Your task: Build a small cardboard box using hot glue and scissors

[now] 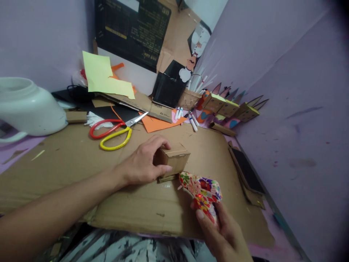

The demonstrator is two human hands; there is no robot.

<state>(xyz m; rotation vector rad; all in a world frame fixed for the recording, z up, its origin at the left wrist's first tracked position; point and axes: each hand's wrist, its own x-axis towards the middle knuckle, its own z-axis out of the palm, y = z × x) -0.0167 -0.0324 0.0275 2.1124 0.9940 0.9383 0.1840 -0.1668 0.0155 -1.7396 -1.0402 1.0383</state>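
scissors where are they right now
In the head view, the scissors lie on the cardboard sheet left of centre, just beyond the left hand that grips the small cardboard box, blades pointing toward the orange paper.

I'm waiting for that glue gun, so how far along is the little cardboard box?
Done: the small cardboard box is already folded into shape, and the scissors lie aside. In hand: the left hand steadies it on the cardboard sheet while the right hand holds the glue gun, nozzle at the box's lower edge. Left, probably: sealing that bottom seam.
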